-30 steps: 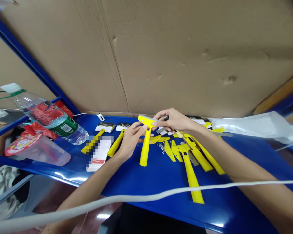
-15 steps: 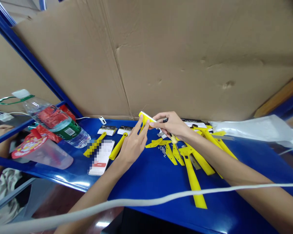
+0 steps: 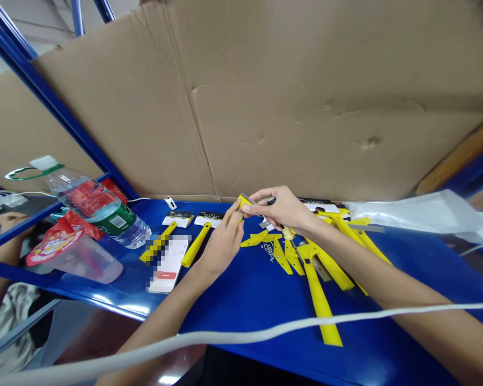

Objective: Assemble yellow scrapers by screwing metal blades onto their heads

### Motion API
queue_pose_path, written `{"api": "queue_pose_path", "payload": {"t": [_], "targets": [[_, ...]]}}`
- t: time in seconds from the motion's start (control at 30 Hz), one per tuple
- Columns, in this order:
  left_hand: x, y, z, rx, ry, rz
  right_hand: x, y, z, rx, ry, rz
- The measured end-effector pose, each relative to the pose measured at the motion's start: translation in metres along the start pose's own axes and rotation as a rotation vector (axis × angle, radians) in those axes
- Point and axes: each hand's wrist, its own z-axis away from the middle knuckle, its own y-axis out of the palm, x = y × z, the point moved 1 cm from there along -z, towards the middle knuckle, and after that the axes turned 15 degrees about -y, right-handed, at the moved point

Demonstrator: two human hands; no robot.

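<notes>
Between my hands, above the back of the blue table, is a small yellow scraper head, mostly covered by fingers. My left hand is closed around its left side. The thumb and fingers of my right hand pinch its right side. A screwdriver with a pale yellow handle is also tucked in my right hand, its shaft pointing down. Below it lie flat yellow plates, a scatter of small screws and several yellow scraper handles.
Two yellow scrapers with black-and-white blade covers and a phone lie to the left. Further left are a large water bottle and a plastic cup. A clear bag lies at right. A white cable crosses in front.
The yellow scraper head has been turned, so less of its long face shows. My left fingers, stretched along it before, are now curled around it. The view has shifted slightly.
</notes>
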Motion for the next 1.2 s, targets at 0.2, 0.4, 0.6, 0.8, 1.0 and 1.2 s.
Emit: {"api": "queue_pose_path", "payload": {"t": [0.2,0.4,0.6,0.8,1.0,1.2], "targets": [[-0.009,-0.018,-0.006,0.168,-0.263,0.765,0.009,-0.009,0.000,-0.087,-0.156,0.114],[-0.024,-0.044,-0.006,0.245,-0.312,1.153,-0.001,-0.017,-0.004,-0.044,-0.220,0.382],[-0.022,-0.047,-0.006,0.295,-0.289,1.209,-0.033,0.009,-0.002,0.360,-0.279,0.719],[-0.018,-0.055,-0.012,0.232,-0.263,1.199,-0.054,0.046,-0.002,0.597,-0.296,0.794],[-0.014,-0.060,-0.015,0.177,-0.264,1.183,-0.062,0.072,-0.022,0.727,-0.260,0.794],[-0.010,-0.047,-0.014,0.242,-0.356,1.205,-0.063,0.075,-0.016,0.752,-0.287,0.799]]}}
